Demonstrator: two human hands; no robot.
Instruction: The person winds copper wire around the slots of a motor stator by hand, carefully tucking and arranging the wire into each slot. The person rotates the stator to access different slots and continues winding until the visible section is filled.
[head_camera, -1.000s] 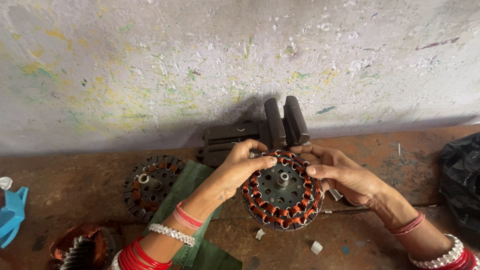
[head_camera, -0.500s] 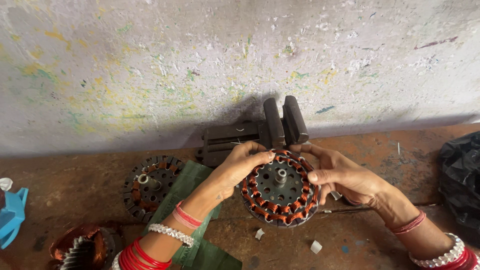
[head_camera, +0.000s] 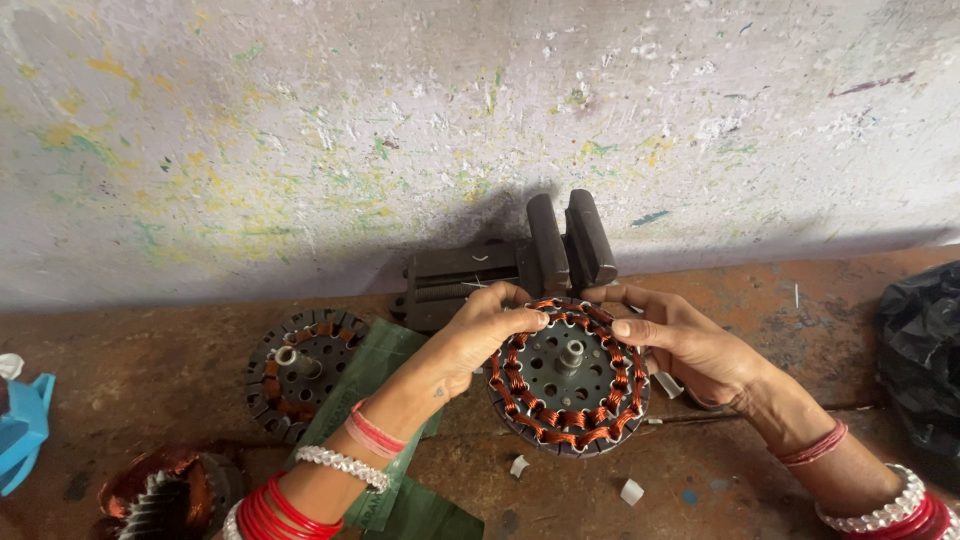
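While both hands grip it, left hand (head_camera: 482, 335), right hand (head_camera: 690, 345), round copper-wound stator (head_camera: 568, 378), rusty bench (head_camera: 140, 365)

A small motor-winding workshop, probably: copper-wound stators (head_camera: 568, 378) are lying at centre and lower left (head_camera: 302, 370) on a rusty, stained table (head_camera: 140, 360), with a paint-flecked wall (head_camera: 400, 120) filling the upper frame.
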